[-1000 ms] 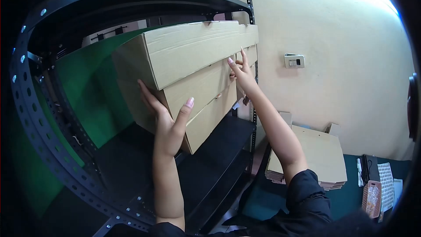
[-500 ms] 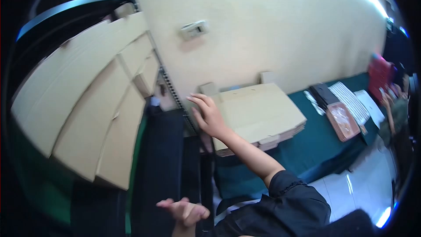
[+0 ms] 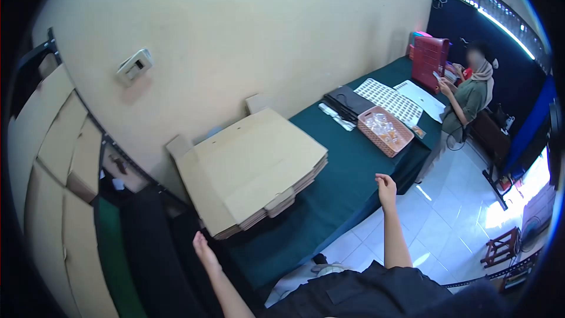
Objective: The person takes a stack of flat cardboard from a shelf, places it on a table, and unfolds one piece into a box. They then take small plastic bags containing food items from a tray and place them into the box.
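Observation:
A stack of flat brown cardboard (image 3: 259, 162) lies on the green-clothed table (image 3: 329, 185) against the wall. My left hand (image 3: 206, 253) is near the stack's front left corner, fingers stretched out and holding nothing. Out to the right, my right hand (image 3: 386, 191) hangs in the air by the table's front edge. Its fingers are loosely bent, with nothing seen in them. Farther along the table, a pink-brown basket (image 3: 384, 141) holds clear plastic packets.
Left of me stands a rack of cardboard boxes (image 3: 44, 165). Past the basket are black folded items (image 3: 348, 101), printed sheets (image 3: 388, 100) and a red crate (image 3: 428, 62). A person (image 3: 471, 94) stands at the table's far end. A stool (image 3: 501, 247) is on the floor at right.
My view has swung right, away from the rack. My right hand has left the space beside the stack and moved right; my left hand now shows near the stack's corner.

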The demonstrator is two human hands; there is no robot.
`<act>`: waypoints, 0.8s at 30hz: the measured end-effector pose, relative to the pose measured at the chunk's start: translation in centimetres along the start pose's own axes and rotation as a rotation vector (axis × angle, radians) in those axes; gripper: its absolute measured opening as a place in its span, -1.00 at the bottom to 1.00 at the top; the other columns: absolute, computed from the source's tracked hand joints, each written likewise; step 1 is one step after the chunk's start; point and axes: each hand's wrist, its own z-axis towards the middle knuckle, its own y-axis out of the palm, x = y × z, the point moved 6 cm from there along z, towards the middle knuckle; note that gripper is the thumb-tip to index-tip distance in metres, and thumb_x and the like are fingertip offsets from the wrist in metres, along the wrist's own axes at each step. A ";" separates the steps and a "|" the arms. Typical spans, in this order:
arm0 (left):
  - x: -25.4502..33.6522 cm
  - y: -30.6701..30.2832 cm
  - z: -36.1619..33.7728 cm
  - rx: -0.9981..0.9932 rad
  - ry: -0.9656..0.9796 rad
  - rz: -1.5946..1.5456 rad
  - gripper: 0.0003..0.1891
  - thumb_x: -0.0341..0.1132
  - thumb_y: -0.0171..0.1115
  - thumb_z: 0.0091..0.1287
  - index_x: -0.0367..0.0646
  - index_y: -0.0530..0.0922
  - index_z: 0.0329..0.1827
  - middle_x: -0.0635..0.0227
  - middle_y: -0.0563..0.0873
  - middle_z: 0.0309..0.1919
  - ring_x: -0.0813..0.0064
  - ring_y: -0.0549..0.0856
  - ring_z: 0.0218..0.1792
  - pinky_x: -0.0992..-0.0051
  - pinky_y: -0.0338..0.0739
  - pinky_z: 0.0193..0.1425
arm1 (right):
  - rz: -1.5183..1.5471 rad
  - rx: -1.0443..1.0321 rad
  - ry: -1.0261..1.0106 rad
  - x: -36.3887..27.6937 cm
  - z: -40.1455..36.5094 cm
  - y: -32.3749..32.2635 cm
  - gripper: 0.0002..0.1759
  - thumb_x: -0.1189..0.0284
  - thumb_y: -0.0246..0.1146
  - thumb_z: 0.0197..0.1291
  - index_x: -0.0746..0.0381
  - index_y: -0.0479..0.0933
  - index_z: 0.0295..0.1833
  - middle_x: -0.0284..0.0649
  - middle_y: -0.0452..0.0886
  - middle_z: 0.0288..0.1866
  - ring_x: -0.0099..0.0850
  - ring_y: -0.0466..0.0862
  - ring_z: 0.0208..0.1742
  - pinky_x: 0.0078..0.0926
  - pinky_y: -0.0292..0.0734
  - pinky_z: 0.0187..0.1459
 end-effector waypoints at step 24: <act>5.6 5.5 -2.6 0.292 0.116 0.237 -0.61 -0.41 0.20 0.21 -0.44 0.42 0.05 0.09 0.56 -0.03 0.39 0.52 0.03 0.44 0.33 0.17 | -0.028 -0.730 -0.260 -8.7 6.3 18.8 -0.61 0.29 0.08 0.20 0.30 0.44 0.07 0.00 0.30 0.23 -0.12 0.32 0.20 -0.30 0.19 0.22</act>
